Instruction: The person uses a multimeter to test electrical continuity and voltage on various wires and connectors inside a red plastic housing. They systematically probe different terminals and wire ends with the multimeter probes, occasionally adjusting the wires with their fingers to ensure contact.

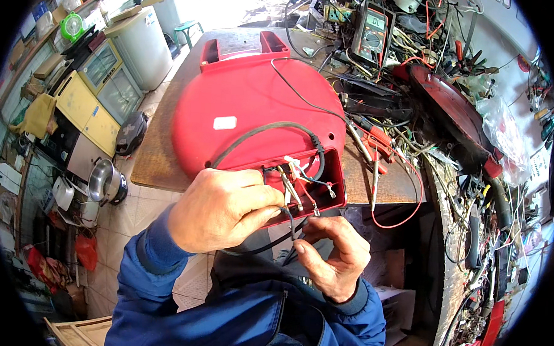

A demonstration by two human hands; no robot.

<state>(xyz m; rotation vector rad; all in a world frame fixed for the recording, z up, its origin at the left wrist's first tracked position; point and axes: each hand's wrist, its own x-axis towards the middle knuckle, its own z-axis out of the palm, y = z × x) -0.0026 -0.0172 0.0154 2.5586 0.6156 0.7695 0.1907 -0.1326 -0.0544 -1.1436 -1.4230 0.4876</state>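
A red rounded appliance (255, 104) lies on the table, its small wiring compartment (337, 182) open toward me. Loose wires (292, 180) with metal terminals stick out of that compartment. My left hand (223, 208) is closed at the compartment's near edge, thumb and fingers pinching a thin black wire (292, 226). Just right of it, my right hand (335, 253) has its fingers curled, with the thumb and fingertips at the same wire's lower part. A thick black cable (269, 129) arches over the red body into the compartment. Another dark cable (264, 248) passes below my hands.
The wooden table (160, 149) bears the appliance. Test probes (376, 177) and red-handled tools (378, 143) lie right of it. A multimeter (373, 32) stands at the back right amid tangled wires. A dark red round part (447, 100) leans on the right-hand clutter. A steel pot (105, 179) is at left.
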